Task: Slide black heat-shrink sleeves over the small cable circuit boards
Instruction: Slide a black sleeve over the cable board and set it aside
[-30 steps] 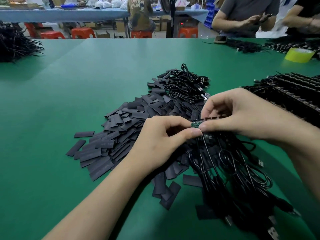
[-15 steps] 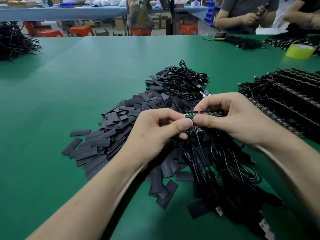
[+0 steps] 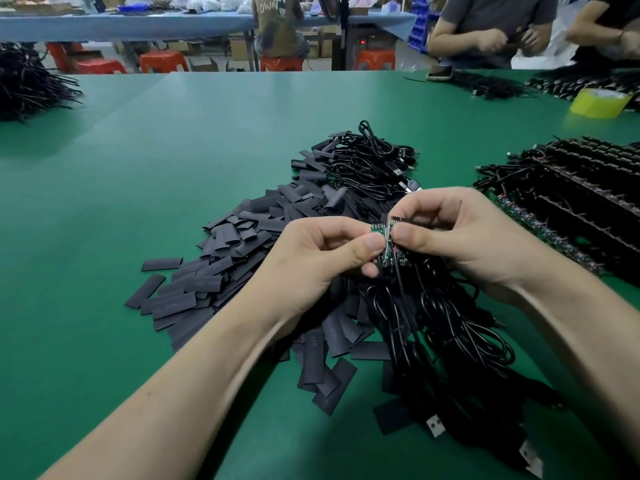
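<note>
A green table carries a broad heap of flat black sleeves at centre, with a tangle of black cables behind it and more cables spilling toward the near edge, their metal plugs showing at lower right. Rows of wired boards lie along the right side, a roll of yellow tape sits beyond them, and another dark bundle of wires rests at far left. Across the table, two people work with their hands; red stools stand behind.

Above the near cables, the left hand and right hand meet thumb to thumb, both closed in a pinch on a cluster of small green circuit boards. The boards sit between the two thumbs, raised off the pile, partly hidden by the fingertips. One board in the left hand's grip pokes upward; those lower in the cluster run roughly upright, with thin wires trailing down into the cables below. No sleeve is visibly on any of the held boards.
</note>
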`<move>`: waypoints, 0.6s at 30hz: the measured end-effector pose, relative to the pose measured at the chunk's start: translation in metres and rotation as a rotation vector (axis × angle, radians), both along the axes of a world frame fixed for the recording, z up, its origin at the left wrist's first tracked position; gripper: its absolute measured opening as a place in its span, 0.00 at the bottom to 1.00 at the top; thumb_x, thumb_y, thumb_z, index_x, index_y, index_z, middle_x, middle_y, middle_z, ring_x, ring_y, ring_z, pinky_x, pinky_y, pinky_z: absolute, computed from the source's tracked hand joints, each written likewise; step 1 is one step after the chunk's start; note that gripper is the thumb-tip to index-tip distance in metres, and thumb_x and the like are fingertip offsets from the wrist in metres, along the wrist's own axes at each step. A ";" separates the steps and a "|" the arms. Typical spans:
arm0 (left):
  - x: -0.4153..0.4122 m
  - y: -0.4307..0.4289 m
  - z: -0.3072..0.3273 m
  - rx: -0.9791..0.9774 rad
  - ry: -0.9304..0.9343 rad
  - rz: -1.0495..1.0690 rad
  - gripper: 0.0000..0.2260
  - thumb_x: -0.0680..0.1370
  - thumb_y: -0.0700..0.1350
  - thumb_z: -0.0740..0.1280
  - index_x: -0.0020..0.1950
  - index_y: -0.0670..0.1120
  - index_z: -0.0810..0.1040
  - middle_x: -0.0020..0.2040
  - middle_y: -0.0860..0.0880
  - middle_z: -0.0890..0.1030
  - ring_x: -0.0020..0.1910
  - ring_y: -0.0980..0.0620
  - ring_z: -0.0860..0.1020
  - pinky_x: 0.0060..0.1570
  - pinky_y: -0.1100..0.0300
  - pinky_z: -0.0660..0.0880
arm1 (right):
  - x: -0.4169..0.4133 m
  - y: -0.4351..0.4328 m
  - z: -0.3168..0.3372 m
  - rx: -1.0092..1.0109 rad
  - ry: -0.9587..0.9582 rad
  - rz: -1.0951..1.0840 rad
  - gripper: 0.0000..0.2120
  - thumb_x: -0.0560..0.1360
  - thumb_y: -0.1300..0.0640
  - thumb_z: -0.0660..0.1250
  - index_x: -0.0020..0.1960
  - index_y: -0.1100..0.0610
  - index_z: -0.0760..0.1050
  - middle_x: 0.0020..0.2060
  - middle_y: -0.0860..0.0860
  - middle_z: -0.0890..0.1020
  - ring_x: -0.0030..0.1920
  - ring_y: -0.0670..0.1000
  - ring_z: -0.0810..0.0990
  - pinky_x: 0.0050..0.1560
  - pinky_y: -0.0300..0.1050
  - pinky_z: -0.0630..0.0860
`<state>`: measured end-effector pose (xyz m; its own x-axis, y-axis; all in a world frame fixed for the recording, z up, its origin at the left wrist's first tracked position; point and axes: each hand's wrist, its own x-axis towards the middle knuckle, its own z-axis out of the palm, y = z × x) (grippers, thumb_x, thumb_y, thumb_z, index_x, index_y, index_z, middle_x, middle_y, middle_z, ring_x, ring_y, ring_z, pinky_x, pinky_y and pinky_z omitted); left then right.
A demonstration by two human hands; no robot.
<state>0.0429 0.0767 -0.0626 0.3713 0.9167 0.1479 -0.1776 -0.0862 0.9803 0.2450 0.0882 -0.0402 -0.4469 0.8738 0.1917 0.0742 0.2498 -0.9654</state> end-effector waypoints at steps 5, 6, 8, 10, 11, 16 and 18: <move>0.001 -0.002 0.002 -0.027 -0.035 0.023 0.05 0.70 0.44 0.73 0.42 0.43 0.85 0.32 0.51 0.83 0.27 0.61 0.78 0.30 0.73 0.72 | 0.021 0.006 0.008 -0.002 -0.071 -0.090 0.08 0.64 0.49 0.77 0.41 0.51 0.86 0.36 0.49 0.86 0.36 0.42 0.82 0.39 0.32 0.78; 0.001 -0.002 0.003 -0.030 -0.041 0.036 0.05 0.70 0.45 0.74 0.41 0.44 0.85 0.33 0.50 0.84 0.27 0.60 0.78 0.32 0.73 0.74 | 0.031 0.007 0.011 -0.014 -0.098 -0.118 0.09 0.63 0.48 0.77 0.41 0.50 0.86 0.37 0.49 0.86 0.36 0.42 0.82 0.40 0.32 0.78; 0.001 -0.001 0.002 -0.029 -0.064 0.057 0.05 0.69 0.47 0.75 0.40 0.46 0.87 0.37 0.48 0.85 0.31 0.58 0.80 0.36 0.69 0.77 | 0.048 0.007 0.015 -0.041 -0.198 -0.164 0.12 0.62 0.46 0.77 0.44 0.49 0.87 0.40 0.50 0.88 0.39 0.44 0.84 0.43 0.31 0.79; 0.002 -0.001 0.002 -0.013 -0.079 0.063 0.04 0.68 0.47 0.75 0.39 0.47 0.87 0.39 0.47 0.86 0.33 0.56 0.82 0.39 0.67 0.79 | 0.057 0.007 0.016 0.038 -0.416 -0.250 0.16 0.62 0.42 0.77 0.47 0.47 0.86 0.43 0.49 0.88 0.42 0.45 0.85 0.49 0.36 0.80; 0.003 -0.002 0.002 0.006 -0.078 0.069 0.03 0.69 0.46 0.75 0.39 0.47 0.87 0.39 0.47 0.86 0.34 0.56 0.83 0.39 0.66 0.79 | 0.056 0.006 0.016 0.117 -0.520 -0.317 0.17 0.62 0.39 0.75 0.47 0.45 0.85 0.44 0.47 0.87 0.44 0.45 0.85 0.51 0.39 0.79; 0.005 -0.004 0.003 0.158 -0.041 0.159 0.02 0.69 0.44 0.76 0.39 0.47 0.85 0.35 0.51 0.84 0.34 0.58 0.81 0.40 0.67 0.77 | 0.018 -0.006 0.012 0.294 -0.485 -0.208 0.13 0.74 0.35 0.68 0.49 0.42 0.84 0.44 0.40 0.85 0.44 0.39 0.83 0.46 0.33 0.76; 0.005 -0.003 0.002 0.204 0.013 0.223 0.03 0.69 0.45 0.77 0.41 0.49 0.85 0.36 0.51 0.84 0.36 0.57 0.79 0.41 0.65 0.75 | 0.004 -0.009 0.005 0.233 -0.447 -0.080 0.09 0.76 0.41 0.70 0.47 0.46 0.83 0.37 0.43 0.83 0.37 0.39 0.79 0.40 0.31 0.73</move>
<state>0.0474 0.0741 -0.0605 0.1674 0.9277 0.3337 -0.1200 -0.3168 0.9409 0.2488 0.0788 -0.0348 -0.4631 0.8655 0.1912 0.4952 0.4316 -0.7540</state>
